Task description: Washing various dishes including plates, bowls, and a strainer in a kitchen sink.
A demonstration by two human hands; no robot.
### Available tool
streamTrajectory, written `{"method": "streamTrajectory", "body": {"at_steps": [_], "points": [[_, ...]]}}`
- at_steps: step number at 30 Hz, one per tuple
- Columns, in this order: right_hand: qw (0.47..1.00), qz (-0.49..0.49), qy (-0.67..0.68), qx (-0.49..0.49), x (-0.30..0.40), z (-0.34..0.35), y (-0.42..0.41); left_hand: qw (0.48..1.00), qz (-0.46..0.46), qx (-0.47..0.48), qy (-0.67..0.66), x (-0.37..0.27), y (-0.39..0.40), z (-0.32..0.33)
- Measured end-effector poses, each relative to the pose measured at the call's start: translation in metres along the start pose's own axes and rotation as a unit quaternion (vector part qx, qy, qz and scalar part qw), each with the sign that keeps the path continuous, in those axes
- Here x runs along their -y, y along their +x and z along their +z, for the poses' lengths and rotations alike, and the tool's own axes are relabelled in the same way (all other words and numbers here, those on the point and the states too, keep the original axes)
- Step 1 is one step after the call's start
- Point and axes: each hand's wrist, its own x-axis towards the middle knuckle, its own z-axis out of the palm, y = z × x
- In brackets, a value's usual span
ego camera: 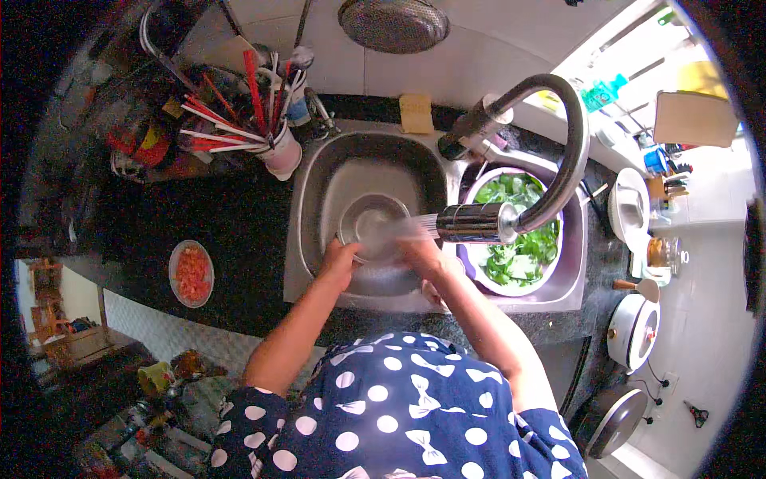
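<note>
Inside the left basin of a steel double sink (311, 179) is a round metal bowl (349, 223). My left hand (341, 263) grips its near-left rim, thumb over the edge. My right hand (423, 254) is at the bowl's right side, where spray and blur hide the fingers, so its hold is unclear. Water runs from the pull-down head of a flexible faucet (476, 223) across the right hand and into the bowl. In the right basin stands a white-and-purple tub (471, 272) filled with leafy greens (517, 254), partly covered by the faucet.
Chopped orange-red food (192, 274) fills a small bowl (173, 281) on the dark counter (251, 239). A cup (284, 157) of red and white sticks stands behind. A yellow sponge cloth (416, 114) lies at the sink's back edge. To the right are a white basket (616, 209) and an electric cooker (619, 335).
</note>
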Motion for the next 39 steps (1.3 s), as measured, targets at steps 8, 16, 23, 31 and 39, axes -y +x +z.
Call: {"method": "streamTrajectory", "body": {"at_steps": [8, 16, 23, 31, 39], "points": [[0.974, 0.197, -0.108, 0.036, 0.028, -0.020, 0.004, 0.998, 0.007, 0.018, -0.062, 0.008, 0.011, 0.014], [0.888, -0.058, -0.426, 0.161, 0.051, -0.006, 0.009, 1.000, -0.009, -0.025, 0.001, 0.001, 0.013, -0.003], [0.974, 0.046, -0.197, 0.100, 0.004, -0.016, 0.003, 0.988, -0.111, 0.047, -0.094, 0.054, 0.050, -0.029], [0.884, -0.190, -0.426, 0.044, -0.028, -0.025, 0.005, 0.984, -0.088, 0.080, -0.129, 0.026, 0.028, -0.003], [0.954, -0.016, -0.299, -0.001, 0.041, -0.022, -0.003, 0.891, 0.299, -0.116, 0.322, 0.019, 0.022, -0.006]]}}
